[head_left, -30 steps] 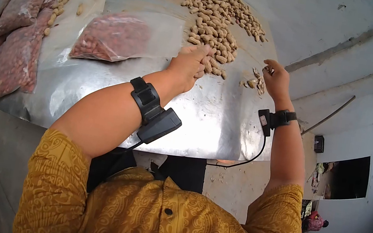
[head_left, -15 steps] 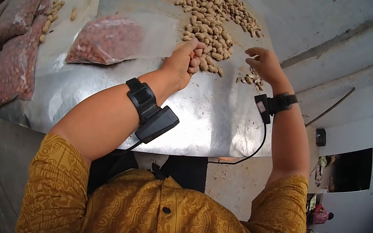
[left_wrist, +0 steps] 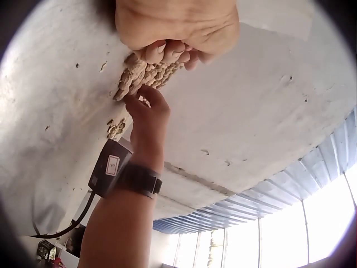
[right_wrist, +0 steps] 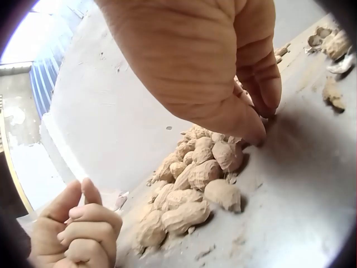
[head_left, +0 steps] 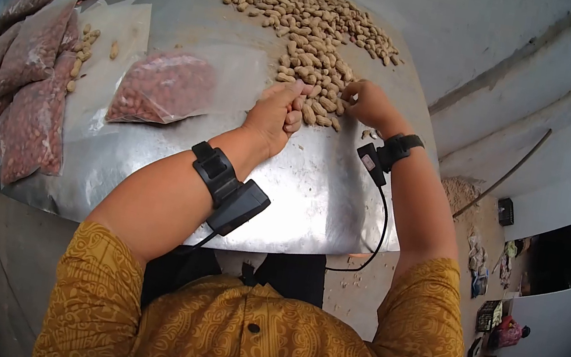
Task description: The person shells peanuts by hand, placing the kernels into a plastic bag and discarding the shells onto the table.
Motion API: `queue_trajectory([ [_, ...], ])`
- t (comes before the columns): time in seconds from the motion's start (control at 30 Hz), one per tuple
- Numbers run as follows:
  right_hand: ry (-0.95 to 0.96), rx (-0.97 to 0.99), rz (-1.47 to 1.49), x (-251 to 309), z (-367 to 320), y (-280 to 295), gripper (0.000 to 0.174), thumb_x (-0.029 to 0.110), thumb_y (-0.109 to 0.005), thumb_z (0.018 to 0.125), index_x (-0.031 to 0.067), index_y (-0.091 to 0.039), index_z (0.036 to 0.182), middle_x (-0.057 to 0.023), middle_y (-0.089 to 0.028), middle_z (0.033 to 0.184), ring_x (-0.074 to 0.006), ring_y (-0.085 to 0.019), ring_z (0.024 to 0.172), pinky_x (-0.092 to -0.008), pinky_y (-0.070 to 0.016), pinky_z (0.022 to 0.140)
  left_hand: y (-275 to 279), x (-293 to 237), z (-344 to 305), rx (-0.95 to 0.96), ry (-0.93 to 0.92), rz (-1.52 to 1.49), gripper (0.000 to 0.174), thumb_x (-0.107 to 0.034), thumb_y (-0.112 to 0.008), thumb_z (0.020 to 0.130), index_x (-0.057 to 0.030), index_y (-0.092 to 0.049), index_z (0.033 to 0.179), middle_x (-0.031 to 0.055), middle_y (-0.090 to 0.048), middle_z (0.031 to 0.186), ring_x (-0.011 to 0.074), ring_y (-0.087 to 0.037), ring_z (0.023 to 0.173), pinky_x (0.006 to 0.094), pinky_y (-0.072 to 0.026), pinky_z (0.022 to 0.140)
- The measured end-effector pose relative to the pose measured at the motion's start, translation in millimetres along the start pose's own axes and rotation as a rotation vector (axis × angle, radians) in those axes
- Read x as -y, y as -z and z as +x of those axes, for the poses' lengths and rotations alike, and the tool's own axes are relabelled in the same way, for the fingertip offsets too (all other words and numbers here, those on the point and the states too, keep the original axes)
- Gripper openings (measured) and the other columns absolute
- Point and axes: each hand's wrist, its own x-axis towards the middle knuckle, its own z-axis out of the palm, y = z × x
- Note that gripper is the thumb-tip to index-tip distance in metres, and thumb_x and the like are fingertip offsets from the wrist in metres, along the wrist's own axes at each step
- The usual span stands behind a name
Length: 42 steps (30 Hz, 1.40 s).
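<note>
At the near tip of the peanut heap (head_left: 314, 52), which lay across the metal table (head_left: 296, 206), the right hand (head_left: 373, 106) reached down with bent fingers, its thumb and fingertips close together at the heap's edge; whether they pinched anything could not be told. Just left of that tip was the left hand (head_left: 275, 113), fingers curled toward the palm, anything inside them hidden. Farther left of the heap lay a clear bag (head_left: 241, 74) part filled with reddish kernels (head_left: 166, 85), then, well apart from the heap, some loose peanuts (head_left: 83, 51) on plastic and a pile of filled bags (head_left: 34, 60). Shell scraps (right_wrist: 333, 94) lay right of the heap.
</note>
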Motion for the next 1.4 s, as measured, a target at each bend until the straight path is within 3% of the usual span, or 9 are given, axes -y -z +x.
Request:
queue_trajectory([
  [0.2, 0.035, -0.111, 0.142, 9, -30, 1, 0.025, 0.010, -0.067, 0.064, 0.0023, -0.065, 0.088, -0.0144, -0.062, 0.084, -0.0281, -0.059, 0.078, -0.0343, -0.0473, 0.068, 1, 3, 0, 0.010, -0.020, 0.053, 0.018, -0.017, -0.058, 0.087, -0.0010, -0.055, 0.095, 0.0005, -0.046, 0.066, 0.0063, -0.036, 0.048, 0.0183, -0.0252, 0.040],
  [0.3, 0.031, -0.204, 0.352, 12, -45, 2, 0.022, 0.009, -0.067, 0.066, 0.0021, -0.066, 0.087, -0.0111, -0.063, 0.084, -0.0209, -0.060, 0.073, -0.0299, -0.0474, 0.065, -4, 2, -2, 0.012, -0.020, 0.093, 0.016, -0.014, -0.059, 0.086, -0.0017, -0.056, 0.096, -0.0005, -0.047, 0.067, 0.0057, -0.036, 0.048, 0.0180, -0.0258, 0.041],
  [0.4, -0.083, -0.285, 0.815, 16, -51, -2, 0.020, 0.004, -0.064, 0.072, 0.0005, -0.064, 0.091, -0.0081, -0.063, 0.087, -0.0143, -0.061, 0.072, -0.0253, -0.0487, 0.066, -7, 3, -5, 0.014, -0.024, 0.158, 0.016, -0.011, -0.059, 0.086, -0.0024, -0.056, 0.099, -0.0017, -0.046, 0.068, 0.0049, -0.037, 0.049, 0.0176, -0.0264, 0.041],
  [0.5, 0.058, -0.310, 1.406, 37, -60, -8, 0.021, -0.001, -0.062, 0.077, -0.0016, -0.060, 0.097, -0.0087, -0.063, 0.089, -0.0130, -0.062, 0.074, -0.0237, -0.0504, 0.069, -8, 5, -6, 0.052, -0.020, 0.250, 0.019, -0.009, -0.059, 0.085, -0.0026, -0.057, 0.103, -0.0016, -0.049, 0.069, 0.0042, -0.037, 0.049, 0.0172, -0.0268, 0.041],
  [0.63, 0.074, -0.258, 1.668, 55, -65, -20, 0.021, -0.004, -0.062, 0.077, -0.0029, -0.057, 0.097, -0.0109, -0.063, 0.090, -0.0175, -0.063, 0.079, -0.0247, -0.0513, 0.072, -18, 10, -12, 0.058, -0.041, 0.324, 0.023, -0.008, -0.060, 0.084, -0.0025, -0.058, 0.106, -0.0005, -0.053, 0.071, 0.0038, -0.037, 0.048, 0.0170, -0.0264, 0.040],
  [0.77, 0.120, -0.313, 1.679, 54, -65, -39, 0.020, -0.005, -0.063, 0.077, -0.0031, -0.057, 0.096, -0.0124, -0.063, 0.093, -0.0169, -0.062, 0.082, -0.0264, -0.0517, 0.075, -20, 16, -15, 0.091, -0.132, 0.486, 0.023, -0.011, -0.062, 0.083, -0.0034, -0.061, 0.106, -0.0023, -0.055, 0.073, 0.0028, -0.036, 0.048, 0.0177, -0.0265, 0.041],
  [0.97, 0.135, -0.147, 1.759, 50, -70, -41, 0.025, -0.002, -0.064, 0.078, -0.0015, -0.057, 0.102, -0.0117, -0.063, 0.094, -0.0165, -0.061, 0.079, -0.0267, -0.0517, 0.071, -27, 16, -22, 0.137, -0.300, 0.712, 0.023, -0.015, -0.061, 0.085, -0.0047, -0.063, 0.105, -0.0042, -0.055, 0.075, 0.0017, -0.039, 0.055, 0.0154, -0.0304, 0.047],
  [1.27, 0.138, 0.015, 1.759, 55, -76, -26, 0.039, 0.002, -0.068, 0.074, -0.0038, -0.054, 0.111, -0.0091, -0.062, 0.093, -0.0153, -0.061, 0.082, -0.0263, -0.0507, 0.075, -26, 11, -25, 0.165, -0.361, 1.074, 0.023, -0.016, -0.059, 0.085, 0.0043, -0.062, 0.096, 0.0067, -0.063, 0.089, 0.0117, -0.058, 0.080, 0.0231, -0.0460, 0.073],
  [1.4, 0.098, -0.024, 1.565, 58, -79, -26, 0.036, 0.003, -0.070, 0.073, -0.0046, -0.058, 0.105, -0.0073, -0.062, 0.092, -0.0137, -0.060, 0.084, -0.0247, -0.0498, 0.077, -26, 16, -24, 0.131, -0.275, 1.083, 0.021, -0.012, -0.058, 0.084, 0.0059, -0.062, 0.095, 0.0085, -0.064, 0.090, 0.0113, -0.058, 0.080, 0.0232, -0.0464, 0.073],
])
